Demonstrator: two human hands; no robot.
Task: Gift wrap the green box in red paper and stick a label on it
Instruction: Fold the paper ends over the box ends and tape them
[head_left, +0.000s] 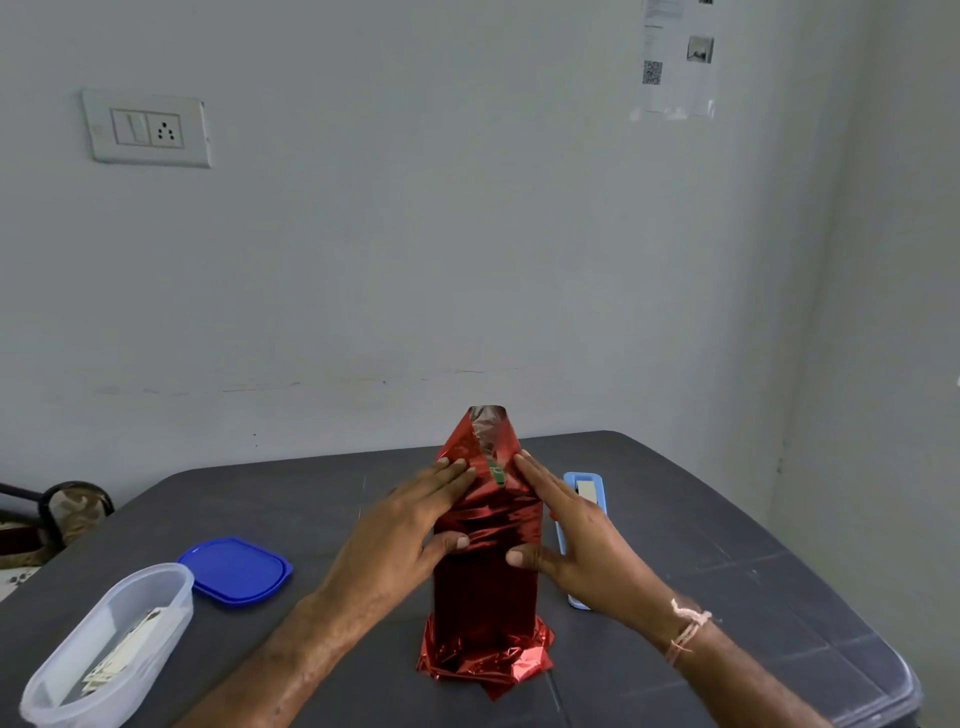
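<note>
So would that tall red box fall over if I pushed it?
Probably: the box stands tall and narrow on crumpled red paper, so it may tip. The shiny paper looks slippery and crinkly, not stiff.

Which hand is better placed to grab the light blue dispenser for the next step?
Right, likely: the right hand lies next to the light blue dispenser, while the left hand is across the red-wrapped box and can hold the fold down.
</note>
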